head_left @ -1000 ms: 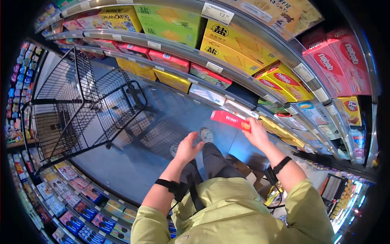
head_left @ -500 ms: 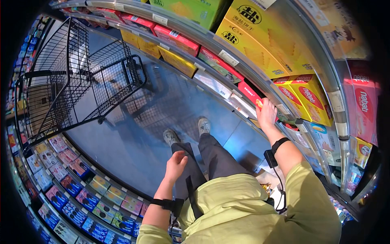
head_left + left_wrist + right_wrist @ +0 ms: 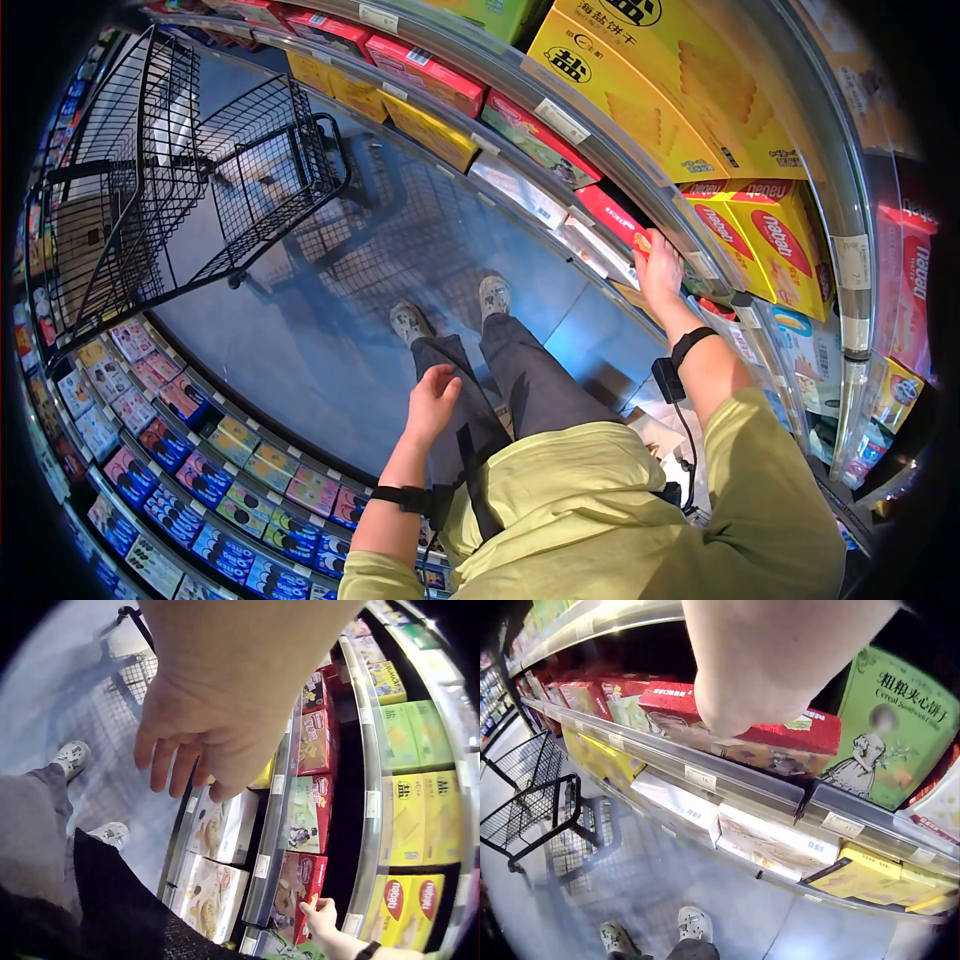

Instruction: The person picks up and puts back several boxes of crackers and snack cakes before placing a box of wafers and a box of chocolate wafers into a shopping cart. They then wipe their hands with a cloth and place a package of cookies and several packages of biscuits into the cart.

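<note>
Right hand [image 3: 660, 272]: thumb and fingertips pinching one end of the red box.
Red box [image 3: 291, 889]: on the shelf [image 3: 750, 786], in the right fingers' grasp, lying in line with its neighbours.
Left hand [image 3: 433, 402]: relaxed and free, fingers loosely bent, well apart from the red box.
Green-and-red box [image 3: 309, 814]: just past the red box from the right fingers.
White boxes [image 3: 214, 892]: one level below the right fingers.
Yellow boxes [image 3: 765, 245]: one level above the right fingers.
Shoes [image 3: 495, 296]: on the floor beyond the left fingertips.
Shopping cart [image 3: 265, 168]: well apart from both hands' fingers.
</note>
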A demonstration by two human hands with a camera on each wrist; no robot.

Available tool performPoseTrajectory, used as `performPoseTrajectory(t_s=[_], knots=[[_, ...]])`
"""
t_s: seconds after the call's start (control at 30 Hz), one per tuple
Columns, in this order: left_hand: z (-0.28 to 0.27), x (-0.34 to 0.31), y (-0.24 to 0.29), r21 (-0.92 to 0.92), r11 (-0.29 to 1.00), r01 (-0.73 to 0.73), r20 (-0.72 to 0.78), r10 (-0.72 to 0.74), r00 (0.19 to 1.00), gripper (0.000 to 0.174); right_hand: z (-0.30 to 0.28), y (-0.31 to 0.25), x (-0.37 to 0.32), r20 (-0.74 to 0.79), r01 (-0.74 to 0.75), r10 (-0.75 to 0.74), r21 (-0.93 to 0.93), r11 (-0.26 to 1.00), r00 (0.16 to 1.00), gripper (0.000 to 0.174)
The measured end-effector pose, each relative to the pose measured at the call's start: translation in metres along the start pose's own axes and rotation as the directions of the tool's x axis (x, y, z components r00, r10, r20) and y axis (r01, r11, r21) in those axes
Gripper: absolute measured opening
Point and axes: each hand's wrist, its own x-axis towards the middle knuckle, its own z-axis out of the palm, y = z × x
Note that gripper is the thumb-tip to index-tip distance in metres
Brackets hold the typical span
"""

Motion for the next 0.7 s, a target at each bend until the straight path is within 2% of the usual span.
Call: performPoseTrajectory(t_s=[0.07, 0.13, 0.2, 0.23, 0.33, 0.57, 0.63, 0.7], knots=[[0.001, 0.0, 0.004, -0.016, 0.999, -0.027, -0.025, 0.027, 0.999, 0.029, 0.005, 0.005, 0.004, -0.021, 0.014, -0.013, 0.052, 0.999, 1.0, 0.048], [0.001, 0.0, 0.008, -0.015, 1.0, -0.021, -0.024, 0.02, 1.0, 0.029, 0.004, 0.006, 0.01, 0.034, -0.017, 0.014, 0.08, 0.997, 0.999, 0.049], [0.002, 0.001, 0.005, -0.013, 1.0, -0.016, -0.024, 0.016, 1.0, 0.029, 0.001, 0.003, 0.015, 0.004, -0.017, 0.017, 0.088, 0.996, 1.0, 0.047], [0.003, 0.002, 0.002, -0.018, 1.0, -0.008, -0.018, 0.007, 1.0, 0.028, -0.012, -0.003, 0.019, 0.165, -0.12, 0.096, 0.143, 0.982, 0.982, 0.044], [0.006, 0.003, -0.002, -0.003, 1.0, 0.002, -0.009, -0.002, 1.0, 0.029, 0.004, 0.005, 0.028, 0.124, -0.061, 0.051, 0.079, 0.995, 0.991, 0.047], [0.008, 0.001, 0.0, 0.029, 0.999, 0.018, -0.007, -0.018, 1.0, 0.03, 0.012, 0.01, 0.032, 0.204, -0.134, 0.115, 0.082, 0.988, 0.972, 0.045], [0.009, 0.002, -0.003, 0.038, 0.999, 0.018, 0.002, -0.018, 1.0, 0.03, 0.005, 0.004, 0.025, 0.108, -0.083, 0.077, 0.047, 0.995, 0.991, 0.042], [0.008, 0.004, -0.006, 0.051, 0.999, 0.018, 0.016, -0.018, 1.0, 0.03, 0.001, 0.0, 0.019, 0.126, -0.125, 0.117, 0.05, 0.991, 0.985, 0.044]])
